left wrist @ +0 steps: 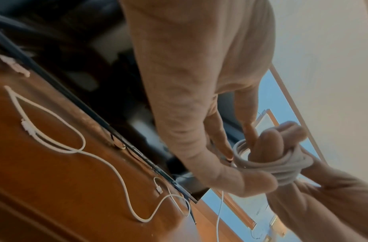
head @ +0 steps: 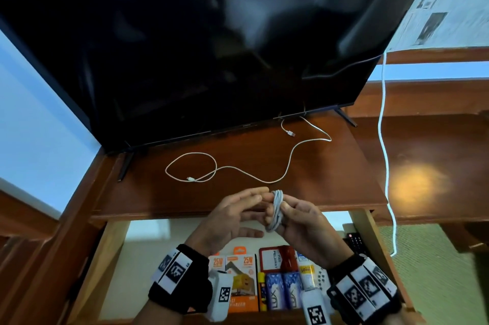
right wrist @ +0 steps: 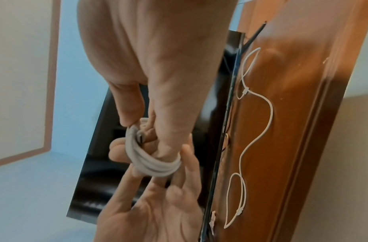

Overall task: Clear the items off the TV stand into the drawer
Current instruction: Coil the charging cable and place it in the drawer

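Note:
A white cable wound into a coil (head: 276, 208) sits round the fingers of my right hand (head: 287, 209), which grips it above the open drawer (head: 113, 253). In the right wrist view the thumb presses the coil (right wrist: 154, 165) and a connector end against the fingers. My left hand (head: 258, 212) faces it, with straight fingertips on top of the coil and the thumb near its bottom. The left wrist view shows that thumb and forefinger touching the coil (left wrist: 282, 167). A second white cable (head: 191, 179) lies loose in curves on the TV stand top (head: 317, 179).
The black TV (head: 211, 46) stands at the back of the stand on thin legs. The drawer holds orange charger boxes (head: 240, 279), blue soap packs (head: 283, 290), a red box (head: 275, 261) and a remote (head: 356, 241). A white cord (head: 383, 139) hangs at the right.

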